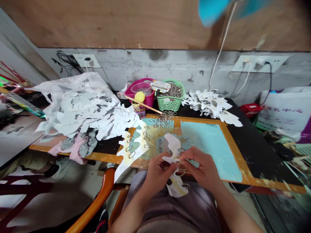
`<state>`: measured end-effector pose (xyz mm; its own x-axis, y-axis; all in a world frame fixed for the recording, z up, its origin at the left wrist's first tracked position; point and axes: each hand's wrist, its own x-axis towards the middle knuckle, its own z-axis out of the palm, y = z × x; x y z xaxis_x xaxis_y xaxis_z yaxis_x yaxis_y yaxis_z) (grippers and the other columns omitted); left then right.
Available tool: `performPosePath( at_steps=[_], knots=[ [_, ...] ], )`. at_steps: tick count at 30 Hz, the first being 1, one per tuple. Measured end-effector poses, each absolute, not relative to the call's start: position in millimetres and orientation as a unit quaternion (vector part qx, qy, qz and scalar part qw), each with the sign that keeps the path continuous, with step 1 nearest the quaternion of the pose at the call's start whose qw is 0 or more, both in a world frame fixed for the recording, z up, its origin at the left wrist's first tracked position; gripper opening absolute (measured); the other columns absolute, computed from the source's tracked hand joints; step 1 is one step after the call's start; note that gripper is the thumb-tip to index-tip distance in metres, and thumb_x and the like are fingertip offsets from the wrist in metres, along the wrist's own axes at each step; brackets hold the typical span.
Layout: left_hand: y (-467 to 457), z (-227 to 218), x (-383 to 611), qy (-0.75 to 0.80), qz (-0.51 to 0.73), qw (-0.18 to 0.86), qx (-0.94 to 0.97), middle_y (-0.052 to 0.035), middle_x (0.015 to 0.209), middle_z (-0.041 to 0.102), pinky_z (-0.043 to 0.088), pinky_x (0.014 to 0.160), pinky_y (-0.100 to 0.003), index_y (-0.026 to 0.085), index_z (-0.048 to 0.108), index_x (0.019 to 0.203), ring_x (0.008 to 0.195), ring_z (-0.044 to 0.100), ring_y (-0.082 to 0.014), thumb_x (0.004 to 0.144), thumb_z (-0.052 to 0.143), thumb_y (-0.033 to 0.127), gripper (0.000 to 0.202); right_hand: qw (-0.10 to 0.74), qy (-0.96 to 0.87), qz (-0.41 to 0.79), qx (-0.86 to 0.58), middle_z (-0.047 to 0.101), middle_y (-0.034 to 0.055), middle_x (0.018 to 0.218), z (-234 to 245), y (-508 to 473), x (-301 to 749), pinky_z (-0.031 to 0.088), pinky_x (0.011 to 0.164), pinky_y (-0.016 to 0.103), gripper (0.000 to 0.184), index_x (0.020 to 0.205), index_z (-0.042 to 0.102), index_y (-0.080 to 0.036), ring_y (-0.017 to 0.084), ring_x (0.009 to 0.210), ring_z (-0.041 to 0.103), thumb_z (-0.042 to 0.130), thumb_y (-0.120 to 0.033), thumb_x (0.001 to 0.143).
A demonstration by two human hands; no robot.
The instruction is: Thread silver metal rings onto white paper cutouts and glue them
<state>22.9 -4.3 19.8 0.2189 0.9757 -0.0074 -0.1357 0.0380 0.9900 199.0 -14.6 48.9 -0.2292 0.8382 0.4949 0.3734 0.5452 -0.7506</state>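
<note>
Over my lap, at the table's front edge, my left hand [159,171] is closed on a white paper-like cut-out [173,144] with a wavy edge and yellowish smears. My right hand [202,165] pinches the same piece at its right edge; whatever else lies between those fingertips is too small to make out. Small metal wire loops [180,150] sit along that edge, above and below the fingers. To the left, two similar cut-outs [132,150] with metal loops along their edges lie on the table, one overhanging the front. Loose metal loops [162,119] are heaped behind my hands.
A pink basket [148,97] and a green basket [167,104] of metal pieces stand at the back. Before them is a can [139,110] with a stick across it. White cut-outs pile up left [89,106] and right [209,105]. A chair arm [107,184] is at my left.
</note>
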Motion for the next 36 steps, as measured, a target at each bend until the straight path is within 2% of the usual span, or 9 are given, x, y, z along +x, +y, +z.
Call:
performPosePath(
  at_steps=[6, 9, 14, 17, 22, 26, 30, 33, 36],
  knots=[
    [-0.2, 22.7, 18.4, 0.427, 0.42, 0.551, 0.581, 0.0027, 0.064, 0.053, 0.037, 0.05, -0.019, 0.016, 0.061, 0.08, 0.053, 0.045, -0.0086, 0.078, 0.074, 0.035, 0.023, 0.457, -0.68, 0.321, -0.475, 0.052, 0.0023, 0.087, 55.1, -8.7, 194.4, 0.043, 0.063, 0.026, 0.007, 0.084, 0.072, -0.023, 0.014, 0.072, 0.049, 0.067, -0.027, 0.087],
    [0.3, 23.7, 17.3, 0.405, 0.433, 0.531, 0.605, 0.0005, 0.071, 0.054, 0.04, 0.055, -0.02, 0.015, 0.062, 0.076, 0.058, 0.048, -0.0097, 0.08, 0.071, 0.033, 0.02, 0.466, -0.622, 0.421, -0.467, 0.052, 0.0006, 0.088, 48.8, -5.1, 192.4, 0.042, 0.063, 0.024, 0.008, 0.084, 0.067, -0.022, 0.012, 0.072, 0.048, 0.072, -0.029, 0.083],
    [0.3, 24.2, 18.0, 0.392, 0.46, 0.524, 0.6, -0.0011, 0.073, 0.057, 0.042, 0.058, -0.021, 0.015, 0.063, 0.076, 0.064, 0.051, -0.0116, 0.079, 0.073, 0.03, 0.018, 0.475, -0.439, 0.64, -0.414, 0.06, -0.0001, 0.097, 38.6, -2.7, 187.6, 0.052, 0.071, 0.028, 0.047, 0.109, 0.051, -0.026, 0.014, 0.081, 0.059, 0.081, -0.029, 0.073],
    [0.0, 20.6, 18.6, 0.391, 0.443, 0.585, 0.555, 0.0004, 0.064, 0.056, 0.04, 0.053, -0.021, 0.015, 0.064, 0.075, 0.057, 0.048, -0.0109, 0.073, 0.079, 0.035, 0.025, 0.496, -0.396, 0.657, -0.407, 0.06, -0.0025, 0.086, 37.2, -4.9, 184.0, 0.054, 0.067, 0.028, 0.057, 0.121, 0.049, -0.027, 0.014, 0.073, 0.06, 0.08, -0.027, 0.073],
    [0.3, 12.1, 15.8, 0.35, 0.453, 0.64, 0.513, 0.0001, 0.063, 0.058, 0.039, 0.052, -0.021, 0.015, 0.064, 0.08, 0.056, 0.05, -0.0116, 0.051, 0.09, 0.05, 0.053, 0.528, -0.425, 0.603, -0.422, 0.056, -0.0051, 0.076, 37.0, -10.9, 178.1, 0.049, 0.059, 0.023, 0.059, 0.129, 0.048, -0.028, 0.012, 0.064, 0.056, 0.076, -0.026, 0.078],
    [5.0, 19.8, 15.3, 0.405, 0.429, 0.582, 0.56, 0.0034, 0.057, 0.05, 0.029, 0.043, -0.018, 0.016, 0.061, 0.075, 0.045, 0.039, -0.0062, 0.074, 0.075, 0.051, 0.038, 0.514, -0.425, 0.605, -0.434, 0.055, -0.0051, 0.074, 38.1, -10.2, 176.4, 0.046, 0.053, 0.021, 0.061, 0.131, 0.049, -0.027, 0.01, 0.059, 0.053, 0.077, -0.029, 0.077],
    [9.7, 28.1, 16.5, 0.422, 0.441, 0.543, 0.577, 0.0029, 0.059, 0.049, 0.032, 0.043, -0.018, 0.016, 0.06, 0.07, 0.046, 0.042, -0.007, 0.083, 0.066, 0.05, 0.037, 0.498, -0.404, 0.658, -0.395, 0.065, 0.0035, 0.096, 38.6, -3.8, 184.1, 0.055, 0.065, 0.028, 0.062, 0.132, 0.05, -0.026, 0.016, 0.077, 0.063, 0.077, -0.038, 0.078],
    [9.4, 21.5, 19.0, 0.449, 0.468, 0.541, 0.536, 0.0034, 0.055, 0.049, 0.033, 0.044, -0.017, 0.016, 0.06, 0.07, 0.046, 0.045, -0.0075, 0.081, 0.067, 0.051, 0.038, 0.484, -0.436, 0.653, -0.386, 0.066, 0.0066, 0.101, 36.4, -0.8, 190.0, 0.054, 0.071, 0.029, 0.046, 0.117, 0.062, -0.022, 0.017, 0.085, 0.063, 0.076, -0.044, 0.079],
    [6.5, 9.4, 21.4, 0.448, 0.485, 0.583, 0.474, 0.0024, 0.054, 0.053, 0.037, 0.045, -0.017, 0.015, 0.062, 0.072, 0.047, 0.048, -0.0082, 0.077, 0.068, 0.059, 0.045, 0.44, -0.497, 0.612, -0.43, 0.06, 0.0006, 0.071, 35.3, -1.4, 190.4, 0.046, 0.057, 0.022, 0.031, 0.08, 0.065, -0.016, 0.011, 0.063, 0.054, 0.074, -0.046, 0.081]
  ],
)
